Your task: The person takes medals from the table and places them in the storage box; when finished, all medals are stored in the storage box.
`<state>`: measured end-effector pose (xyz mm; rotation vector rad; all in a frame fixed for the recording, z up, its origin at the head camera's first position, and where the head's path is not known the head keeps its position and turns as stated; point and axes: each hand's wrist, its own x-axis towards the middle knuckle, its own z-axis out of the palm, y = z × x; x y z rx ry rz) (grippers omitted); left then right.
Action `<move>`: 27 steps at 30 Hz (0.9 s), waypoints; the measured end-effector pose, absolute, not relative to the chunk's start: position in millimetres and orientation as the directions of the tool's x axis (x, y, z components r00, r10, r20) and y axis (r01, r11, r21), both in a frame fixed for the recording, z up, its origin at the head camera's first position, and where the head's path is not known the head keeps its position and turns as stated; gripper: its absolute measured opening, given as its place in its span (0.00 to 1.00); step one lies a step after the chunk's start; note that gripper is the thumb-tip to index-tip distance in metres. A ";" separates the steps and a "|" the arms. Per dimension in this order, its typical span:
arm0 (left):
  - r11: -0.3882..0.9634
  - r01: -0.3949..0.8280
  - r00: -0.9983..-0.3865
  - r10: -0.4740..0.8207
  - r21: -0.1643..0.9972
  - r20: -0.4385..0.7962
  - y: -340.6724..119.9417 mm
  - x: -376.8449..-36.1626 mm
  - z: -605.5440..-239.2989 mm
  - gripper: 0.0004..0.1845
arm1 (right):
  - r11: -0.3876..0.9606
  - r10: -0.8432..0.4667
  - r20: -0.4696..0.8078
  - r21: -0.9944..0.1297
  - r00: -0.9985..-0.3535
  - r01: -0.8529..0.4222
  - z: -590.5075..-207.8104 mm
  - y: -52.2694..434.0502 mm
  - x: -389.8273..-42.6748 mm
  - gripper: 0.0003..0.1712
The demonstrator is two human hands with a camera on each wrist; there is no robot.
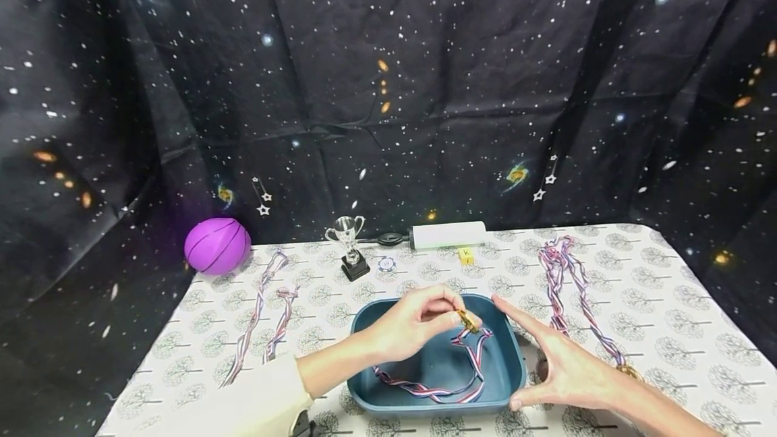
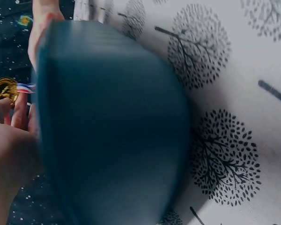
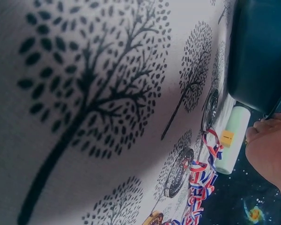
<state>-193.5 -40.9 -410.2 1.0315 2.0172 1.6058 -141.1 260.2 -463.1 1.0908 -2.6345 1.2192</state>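
— Teal plastic, that tray (image 1: 516, 369) in the middle of the table; seen from the head view, what is going on over it?

— The left hand (image 1: 407, 326) hovers above the tray, fingers and thumb curled in a pinch on a gold medal (image 1: 467, 319). Its red, white and blue ribbon (image 1: 443, 390) hangs down and coils on the tray floor.

— And the other hand?

— The right hand (image 1: 561, 363) sits at the tray's right edge, fingers straight and spread, holding nothing. Right of the tray more ribbons (image 1: 564, 275) lie on the tree-print tablecloth (image 1: 668, 329); left of it, two more striped ones (image 1: 267, 309). Behind the tray stand a small silver trophy (image 1: 349, 245), a white cylinder (image 1: 448, 235) and a yellow die (image 1: 465, 256), with a purple ball (image 1: 217, 245) far off to the left.

— The left wrist view?

— Mostly the tray's wall (image 2: 112, 126), blurred and close. Left of it the medal (image 2: 4, 89) shows, pinched at the fingertips (image 2: 19, 110).

— The right wrist view?

— Tablecloth (image 3: 84, 103) fills it. The tray's corner (image 3: 262, 51) is at upper right, with ribbons (image 3: 201, 187) and the cylinder (image 3: 232, 138) below it in the picture. How the right hand lies I cannot tell from there.
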 end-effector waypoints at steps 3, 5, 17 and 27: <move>0.050 0.298 -0.631 0.759 0.953 0.158 -37.6 -197.0 -416.2 0.05 | 0.453 -0.577 0.307 -0.651 -0.757 -0.609 -462.4 259.6 -140.8 0.77; 0.035 0.248 -0.623 0.771 0.968 0.132 -35.3 -197.5 -419.5 0.05 | 0.459 -0.572 0.303 -0.652 -0.762 -0.604 -462.0 259.1 -140.3 0.77; 0.076 -0.012 -0.787 0.615 0.997 -0.057 -18.1 -189.9 -446.9 0.07 | 0.438 -0.572 0.293 -0.681 -0.766 -0.587 -460.5 257.9 -138.7 0.77; 0.453 0.249 -0.899 0.436 0.856 0.031 -9.2 -187.8 -455.0 0.04 | 0.471 -0.557 0.279 -0.669 -0.782 -0.574 -461.5 258.1 -137.6 0.77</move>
